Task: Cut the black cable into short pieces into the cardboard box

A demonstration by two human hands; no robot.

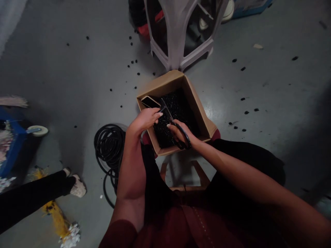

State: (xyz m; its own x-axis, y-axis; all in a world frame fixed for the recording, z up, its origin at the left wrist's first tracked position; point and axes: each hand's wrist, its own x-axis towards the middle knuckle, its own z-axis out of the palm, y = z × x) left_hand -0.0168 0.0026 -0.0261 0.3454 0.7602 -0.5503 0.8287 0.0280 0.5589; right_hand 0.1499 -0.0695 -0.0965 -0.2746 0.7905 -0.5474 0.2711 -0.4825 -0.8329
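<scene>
My right hand (181, 132) is closed around the black handles of a pair of scissors (169, 113), whose blades point up and away over an open cardboard box (198, 103). Close to the blades, my left hand (147, 119) pinches a thin dark piece (162, 109); its kind is hard to make out. Many small black cut pieces (178, 103) cover the bottom of the box. A flat dark object with a pale rim (150, 102) leans in the box's left corner, just beyond my left hand.
A coil of black tubing (110, 143) lies on the floor to the left. A grey plastic stool (174, 41) stands just past the box. Small black bits dot the floor. Another person's legs (38, 186) and a blue wheeled container (12, 137) are at the left.
</scene>
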